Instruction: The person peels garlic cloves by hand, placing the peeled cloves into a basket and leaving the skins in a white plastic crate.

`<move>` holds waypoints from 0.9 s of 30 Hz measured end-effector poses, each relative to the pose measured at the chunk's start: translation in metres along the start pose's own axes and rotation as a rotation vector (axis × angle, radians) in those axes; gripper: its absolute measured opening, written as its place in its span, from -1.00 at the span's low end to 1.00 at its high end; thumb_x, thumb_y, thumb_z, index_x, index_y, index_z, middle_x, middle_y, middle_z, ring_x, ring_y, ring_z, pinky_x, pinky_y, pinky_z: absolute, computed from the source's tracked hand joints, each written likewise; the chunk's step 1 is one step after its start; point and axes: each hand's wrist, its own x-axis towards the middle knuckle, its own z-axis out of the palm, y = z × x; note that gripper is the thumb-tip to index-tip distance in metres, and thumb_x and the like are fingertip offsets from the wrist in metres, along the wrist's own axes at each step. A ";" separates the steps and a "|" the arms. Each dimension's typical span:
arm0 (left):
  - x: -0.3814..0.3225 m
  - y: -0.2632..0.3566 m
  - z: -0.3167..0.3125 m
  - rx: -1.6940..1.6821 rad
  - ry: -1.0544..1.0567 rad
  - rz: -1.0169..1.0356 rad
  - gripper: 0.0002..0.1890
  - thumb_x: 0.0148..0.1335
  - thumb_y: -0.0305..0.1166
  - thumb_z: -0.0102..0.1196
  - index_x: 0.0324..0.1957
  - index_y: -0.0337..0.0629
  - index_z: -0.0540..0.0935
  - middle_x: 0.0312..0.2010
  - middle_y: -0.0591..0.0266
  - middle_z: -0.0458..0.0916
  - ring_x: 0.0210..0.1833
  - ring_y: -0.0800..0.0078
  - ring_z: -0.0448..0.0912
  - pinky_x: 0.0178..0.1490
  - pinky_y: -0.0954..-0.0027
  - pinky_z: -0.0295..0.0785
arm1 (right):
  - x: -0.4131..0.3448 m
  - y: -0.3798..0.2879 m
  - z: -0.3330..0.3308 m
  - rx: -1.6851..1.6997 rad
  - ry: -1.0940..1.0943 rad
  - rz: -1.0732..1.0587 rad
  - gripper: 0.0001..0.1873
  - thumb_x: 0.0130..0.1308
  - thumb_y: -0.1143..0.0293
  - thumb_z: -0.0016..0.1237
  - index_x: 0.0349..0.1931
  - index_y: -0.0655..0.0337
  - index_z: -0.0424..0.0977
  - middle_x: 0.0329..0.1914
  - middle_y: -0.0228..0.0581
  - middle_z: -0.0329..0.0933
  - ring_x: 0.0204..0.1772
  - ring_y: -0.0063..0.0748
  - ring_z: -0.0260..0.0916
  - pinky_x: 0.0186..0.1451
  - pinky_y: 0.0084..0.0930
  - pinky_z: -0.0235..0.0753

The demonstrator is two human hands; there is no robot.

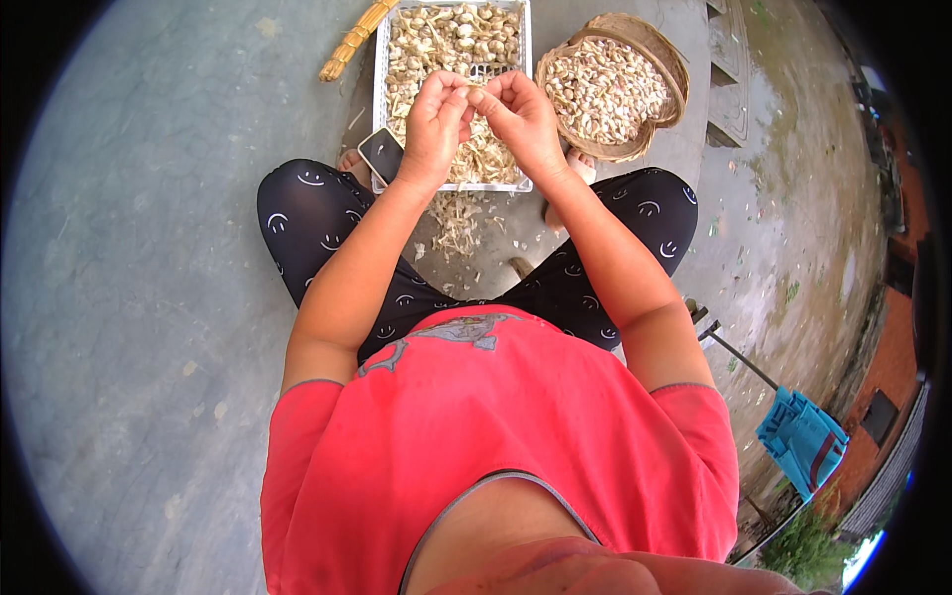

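Observation:
My left hand (433, 126) and my right hand (525, 123) meet over a white plastic crate (380, 82). Pinched between both sets of fingertips is a small garlic piece (474, 87), mostly hidden by the thumbs; whether it is a clove or a small bulb I cannot tell. Whole garlic bulbs (465, 33) fill the far part of the crate. Loose papery garlic skins (483, 162) cover its near part. Right of the crate, a woven basket (673, 111) with an arched handle holds many separated garlic cloves (606, 93).
A smartphone (382, 155) leans at the crate's near left corner. A bundle of straw (357, 41), perhaps a broom, lies at the far left. Fallen skins (455, 223) litter the concrete floor (163, 260) between my legs. Off to the right hangs a blue cloth item (803, 439).

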 end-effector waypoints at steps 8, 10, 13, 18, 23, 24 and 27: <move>0.001 -0.004 -0.002 -0.063 0.016 -0.031 -0.96 0.33 -0.45 -0.13 -0.24 -0.10 0.40 -0.55 0.43 0.32 -0.57 0.74 0.18 -0.56 0.68 0.10 | -0.002 -0.010 0.001 -0.142 -0.009 -0.082 -0.85 0.24 0.45 0.06 -0.35 0.26 0.37 -0.50 -0.44 0.47 -0.41 -0.76 0.37 -0.37 -0.77 0.36; 0.002 -0.004 -0.009 -0.276 0.017 -0.179 -0.95 0.32 -0.45 -0.12 -0.22 -0.12 0.42 -0.56 0.38 0.34 -0.59 0.68 0.20 -0.57 0.64 0.13 | -0.004 -0.013 0.003 -0.241 -0.025 -0.108 -0.87 0.24 0.47 0.05 -0.34 0.25 0.36 -0.49 -0.43 0.47 -0.41 -0.76 0.37 -0.37 -0.76 0.37; 0.006 -0.004 -0.016 -0.512 -0.050 -0.263 -0.94 0.32 -0.45 -0.12 -0.21 -0.14 0.42 -0.56 0.35 0.35 -0.59 0.65 0.22 -0.57 0.61 0.14 | -0.004 -0.010 0.002 -0.123 -0.072 -0.141 -0.90 0.28 0.47 -0.01 -0.33 0.22 0.35 -0.46 -0.40 0.46 -0.41 -0.73 0.34 -0.36 -0.74 0.37; 0.012 0.002 -0.017 -0.629 -0.117 -0.245 -0.90 0.30 -0.45 -0.13 -0.20 -0.22 0.44 -0.47 0.21 0.42 -0.53 0.53 0.30 -0.54 0.56 0.16 | 0.000 -0.003 -0.001 0.702 -0.065 0.195 -0.92 0.35 0.42 -0.14 -0.30 0.21 0.32 -0.29 -0.27 0.46 -0.34 -0.56 0.36 -0.26 -0.66 0.42; 0.013 -0.003 -0.026 -0.682 -0.194 -0.210 -0.83 0.24 -0.42 -0.15 -0.21 -0.26 0.46 -0.36 0.12 0.47 -0.40 0.44 0.37 -0.40 0.46 0.27 | 0.004 0.002 0.000 0.938 0.059 0.357 -0.68 0.45 0.23 -0.33 -0.07 0.31 0.36 -0.12 -0.12 0.44 -0.12 -0.32 0.40 0.00 -0.38 0.41; 0.013 -0.003 -0.023 -0.644 -0.147 -0.169 -0.83 0.25 -0.42 -0.15 -0.20 -0.27 0.46 -0.33 0.12 0.48 -0.37 0.43 0.38 -0.36 0.46 0.28 | 0.003 0.004 -0.001 0.921 0.071 0.367 -0.51 0.47 0.07 -0.45 -0.05 0.36 0.36 -0.12 -0.09 0.42 -0.07 -0.24 0.38 0.07 -0.29 0.36; 0.012 -0.002 -0.014 -0.545 -0.108 -0.080 -0.82 0.27 -0.40 -0.18 -0.19 -0.26 0.46 -0.28 0.14 0.49 -0.29 0.42 0.41 -0.22 0.42 0.31 | 0.003 0.015 -0.003 0.945 0.045 0.345 -0.44 0.45 -0.02 -0.47 -0.04 0.36 0.36 -0.13 -0.10 0.40 -0.05 -0.24 0.38 0.06 -0.28 0.36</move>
